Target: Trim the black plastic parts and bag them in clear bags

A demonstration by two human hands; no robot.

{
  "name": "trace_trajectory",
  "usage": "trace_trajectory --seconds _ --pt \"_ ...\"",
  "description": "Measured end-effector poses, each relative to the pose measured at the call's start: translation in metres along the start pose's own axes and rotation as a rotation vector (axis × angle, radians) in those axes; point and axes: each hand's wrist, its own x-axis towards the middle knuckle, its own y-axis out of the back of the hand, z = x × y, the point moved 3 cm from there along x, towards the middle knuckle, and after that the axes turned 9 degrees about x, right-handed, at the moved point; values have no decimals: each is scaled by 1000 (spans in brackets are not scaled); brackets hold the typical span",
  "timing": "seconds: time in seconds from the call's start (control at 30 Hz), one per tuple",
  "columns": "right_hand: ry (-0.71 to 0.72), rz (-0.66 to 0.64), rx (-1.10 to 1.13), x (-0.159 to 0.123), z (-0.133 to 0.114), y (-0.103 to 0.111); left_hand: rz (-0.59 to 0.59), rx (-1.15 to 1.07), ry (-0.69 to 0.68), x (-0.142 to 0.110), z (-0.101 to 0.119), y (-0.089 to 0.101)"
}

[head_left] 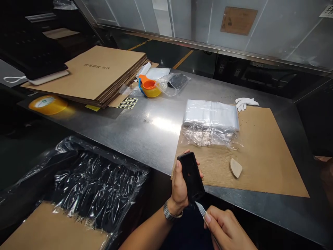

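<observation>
My left hand (179, 185) is closed around a black, hollow rectangular case (191, 175), with its open side facing me. A metal watch band circles the left wrist. In my right hand (223, 224) is a craft knife (201, 209), its pointed blade angled up at the lower edge of the case. Whether the blade tip touches the case I cannot tell. Past the case, a beige wedge-shaped block (236, 168) lies on a cardboard sheet (270, 156).
A pack of clear plastic bags (211, 116) and a white glove (246, 102) lie beyond my hands. Stacked cardboard (104, 73), a tape roll (47, 104), an orange and yellow tape dispenser (150, 88) and stickers (128, 103) sit left. Below stands a plastic-lined box (96, 184) of black items.
</observation>
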Motion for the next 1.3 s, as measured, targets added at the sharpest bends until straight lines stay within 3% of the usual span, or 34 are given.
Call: trace_trajectory --seconds 0.3,1.3 --pt "36 35 28 1 9 -2 -6 11 -28 1 0 0" --pt "-27 70 38 1 -2 -5 38 -23 -136 -3 3 -4"
